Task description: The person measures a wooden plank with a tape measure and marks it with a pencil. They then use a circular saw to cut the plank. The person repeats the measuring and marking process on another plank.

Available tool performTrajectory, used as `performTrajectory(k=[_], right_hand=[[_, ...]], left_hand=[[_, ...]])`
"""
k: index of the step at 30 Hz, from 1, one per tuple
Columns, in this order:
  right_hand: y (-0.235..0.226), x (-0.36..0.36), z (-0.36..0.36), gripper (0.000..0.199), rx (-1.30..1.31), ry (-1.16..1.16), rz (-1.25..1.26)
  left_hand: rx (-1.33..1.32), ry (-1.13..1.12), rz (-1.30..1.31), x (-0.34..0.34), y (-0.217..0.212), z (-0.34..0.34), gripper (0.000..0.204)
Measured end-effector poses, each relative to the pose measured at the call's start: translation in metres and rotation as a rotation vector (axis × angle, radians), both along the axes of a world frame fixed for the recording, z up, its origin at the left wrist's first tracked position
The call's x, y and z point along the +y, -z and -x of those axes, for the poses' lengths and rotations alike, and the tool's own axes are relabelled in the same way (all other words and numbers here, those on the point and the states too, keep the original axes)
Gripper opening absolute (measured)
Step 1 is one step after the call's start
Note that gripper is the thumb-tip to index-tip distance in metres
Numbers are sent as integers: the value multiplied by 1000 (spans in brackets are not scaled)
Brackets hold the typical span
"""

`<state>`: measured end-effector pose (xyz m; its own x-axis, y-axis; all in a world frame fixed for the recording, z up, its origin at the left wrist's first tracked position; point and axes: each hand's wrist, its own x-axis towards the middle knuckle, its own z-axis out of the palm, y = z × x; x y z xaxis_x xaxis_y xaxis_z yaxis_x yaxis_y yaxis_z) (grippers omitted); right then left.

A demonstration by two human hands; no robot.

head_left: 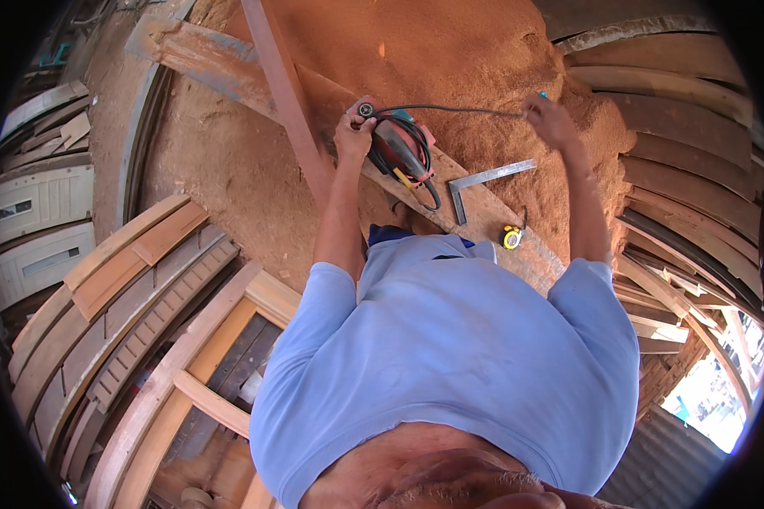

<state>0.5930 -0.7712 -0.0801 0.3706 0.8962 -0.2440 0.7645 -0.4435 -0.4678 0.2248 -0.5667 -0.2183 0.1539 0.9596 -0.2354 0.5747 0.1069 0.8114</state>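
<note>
On a plank lies a red-and-black corded power tool (pixel 406 151) with its black cord (pixel 450 107) looped over it. My left hand (pixel 354 137) is closed at the tool's far left end, by a round black part. From there the cord runs to the right, stretched almost straight. My right hand (pixel 550 120) is raised and closed on its far end, where a small teal piece (pixel 542 95) sticks out past the fingers. Nearer my body, a metal try square (pixel 459 188) and a yellow-and-black tape measure (pixel 510 237) rest on the plank.
The wooden plank (pixel 484 212) extends from my front toward the far left. A reddish beam (pixel 284 85) crosses it. Beyond rises a sawdust heap (pixel 450 51). Stacked boards (pixel 688 161) stand on the right. Wooden frames (pixel 157 407) and panels (pixel 42 263) lean on the left.
</note>
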Motion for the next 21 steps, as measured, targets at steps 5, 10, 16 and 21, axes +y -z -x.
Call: performTrajectory(k=[5, 10, 16, 21], right_hand=[[92, -67, 106, 24, -61, -137, 470], [141, -105, 234, 30, 192, -276, 498], [116, -60, 269, 28, 236, -549, 596], [61, -13, 290, 27, 289, -698, 525]], left_hand=[[5, 84, -145, -3, 15, 7, 20], [0, 164, -177, 0, 9, 3, 19], [35, 240, -141, 8, 2, 13, 14], [-180, 264, -109, -5, -16, 40, 31]])
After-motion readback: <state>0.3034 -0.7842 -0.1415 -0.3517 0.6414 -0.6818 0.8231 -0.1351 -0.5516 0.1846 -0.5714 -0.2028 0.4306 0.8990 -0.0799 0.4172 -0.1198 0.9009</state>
